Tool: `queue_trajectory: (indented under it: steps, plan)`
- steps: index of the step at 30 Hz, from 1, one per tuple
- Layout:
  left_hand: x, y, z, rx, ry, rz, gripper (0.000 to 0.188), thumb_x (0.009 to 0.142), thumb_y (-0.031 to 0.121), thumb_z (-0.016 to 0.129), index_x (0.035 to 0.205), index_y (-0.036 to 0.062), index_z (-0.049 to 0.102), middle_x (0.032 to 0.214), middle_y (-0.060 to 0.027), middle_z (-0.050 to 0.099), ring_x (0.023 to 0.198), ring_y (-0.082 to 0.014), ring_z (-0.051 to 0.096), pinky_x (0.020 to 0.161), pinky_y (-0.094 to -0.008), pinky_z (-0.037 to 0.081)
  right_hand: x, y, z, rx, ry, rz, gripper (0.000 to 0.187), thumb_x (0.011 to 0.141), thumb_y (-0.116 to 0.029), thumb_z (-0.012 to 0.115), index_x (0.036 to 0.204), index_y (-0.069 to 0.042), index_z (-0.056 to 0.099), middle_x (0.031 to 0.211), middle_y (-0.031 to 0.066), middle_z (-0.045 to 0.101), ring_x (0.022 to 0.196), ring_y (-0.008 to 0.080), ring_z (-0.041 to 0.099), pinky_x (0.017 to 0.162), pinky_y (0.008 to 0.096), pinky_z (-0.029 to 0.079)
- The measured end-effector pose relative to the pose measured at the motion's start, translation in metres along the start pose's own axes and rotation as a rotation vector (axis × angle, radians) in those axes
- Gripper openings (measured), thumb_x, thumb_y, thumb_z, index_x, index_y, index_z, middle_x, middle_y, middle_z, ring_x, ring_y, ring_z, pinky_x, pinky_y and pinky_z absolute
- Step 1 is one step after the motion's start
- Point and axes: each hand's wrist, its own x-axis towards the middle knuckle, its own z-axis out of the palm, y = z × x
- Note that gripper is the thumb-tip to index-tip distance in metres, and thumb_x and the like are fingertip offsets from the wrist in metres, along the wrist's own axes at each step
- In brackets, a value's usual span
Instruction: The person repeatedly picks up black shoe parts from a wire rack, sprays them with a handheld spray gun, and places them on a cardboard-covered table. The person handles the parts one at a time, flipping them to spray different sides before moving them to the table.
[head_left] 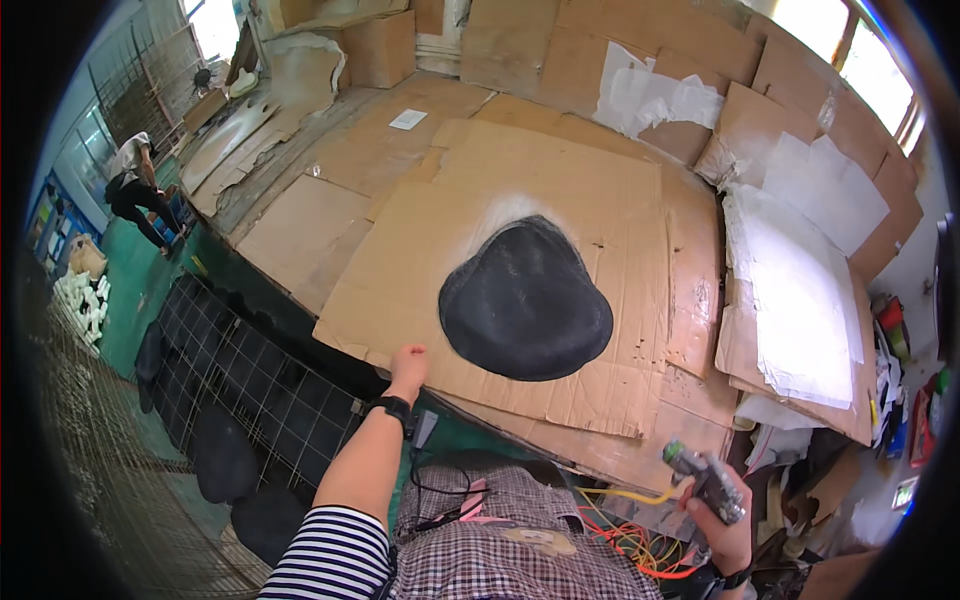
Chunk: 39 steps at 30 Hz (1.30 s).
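A black, rounded three-lobed pad (527, 300) lies on a brown cardboard sheet (620, 230) on the bench. Pale spray dust shows on the cardboard along its far edge. At the sheet's near left edge is my left hand (408, 366), its fingers curled closed on the cardboard, with a black band on the wrist. My right hand (722, 528) is wrapped round a grey, stained spray gun (712, 485) at the lower right, off the near edge of the bench. A yellow hose (632, 496) runs from near the gun towards my apron.
To the left, a wire rack (270, 375) holds several black pads. Paper-covered cardboard (795, 290) leans at the right. Tangled orange and yellow cords (640, 548) hang below the bench. Another person (140, 190) bends over far left on the green floor.
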Motion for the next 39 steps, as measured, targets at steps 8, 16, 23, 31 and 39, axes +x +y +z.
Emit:
queue_trajectory:
  steps: [8,16,23,31,39]
  plan:
    - [0.000,0.038,0.056,0.340,0.012,0.126,0.030,0.077,0.007,0.057,0.106,0.0025,0.063,0.096,-0.0154,0.067,0.092,-0.0289,0.063,0.083,-0.0365,0.049,0.010,0.002,-0.001,0.059,0.024,-0.068,0.043,0.077,-0.004,0.066,0.117,0.005,0.052,0.085,0.0093,0.062,0.077,0.0163,0.062,0.071,0.0304,0.051]
    - [-0.024,0.079,0.076,0.525,0.055,0.056,0.036,0.079,0.005,0.055,0.115,0.0010,0.058,0.120,-0.0197,0.056,0.110,-0.0357,0.056,0.094,-0.0417,0.045,-0.011,0.018,-0.019,-0.028,0.066,-0.053,0.048,0.074,-0.007,0.068,0.117,0.005,0.052,0.079,0.0123,0.064,0.072,0.0193,0.063,0.067,0.0329,0.051]
    - [-0.035,0.092,0.081,0.628,0.134,-0.025,0.017,0.082,0.004,0.057,0.097,-0.0013,0.062,0.112,-0.0175,0.056,0.105,-0.0372,0.057,0.091,-0.0413,0.047,-0.020,0.010,-0.023,-0.170,0.002,0.003,0.050,0.078,0.000,0.066,0.126,0.003,0.052,0.111,0.0058,0.060,0.085,0.0100,0.053,0.076,0.0254,0.044]
    - [-0.027,0.083,0.088,0.415,0.200,0.120,0.007,0.073,0.008,0.062,0.078,0.0041,0.065,0.085,-0.0157,0.065,0.080,-0.0334,0.063,0.074,-0.0411,0.051,-0.009,0.006,-0.029,-0.140,0.135,-0.011,0.051,0.078,0.001,0.065,0.127,0.003,0.051,0.090,0.0027,0.059,0.076,0.0092,0.053,0.066,0.0234,0.044]
    - [-0.039,0.101,0.091,-0.430,0.117,-0.226,0.019,0.074,0.000,0.058,0.093,0.0056,0.057,0.086,-0.0069,0.055,0.071,-0.0226,0.057,0.068,-0.0362,0.049,0.007,0.028,-0.021,0.036,0.170,-0.050,0.047,0.075,-0.012,0.069,0.116,0.005,0.052,0.081,0.0090,0.061,0.073,0.0180,0.060,0.067,0.0308,0.049]
